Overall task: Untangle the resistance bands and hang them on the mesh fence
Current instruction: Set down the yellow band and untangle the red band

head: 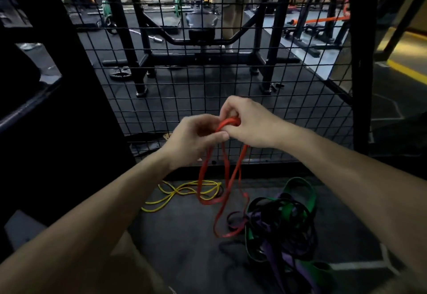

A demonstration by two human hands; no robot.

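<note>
Both my hands hold a red resistance band (227, 179) up in front of the black mesh fence (184, 81). My left hand (196, 136) pinches the band's top from the left. My right hand (247, 122) curls round the same bunched top from the right. The band's loops hang down to the floor, and its lower end runs into a tangled pile of green, purple and black bands (284, 222) at the lower right. A thin yellow band (182, 192) lies loose on the floor to the left of the red loops.
A thick black post (362, 62) frames the fence on the right and a dark panel (69, 109) stands at the left. Behind the mesh stand gym racks, weight plates and a person's legs (228, 5). The floor is dark rubber matting.
</note>
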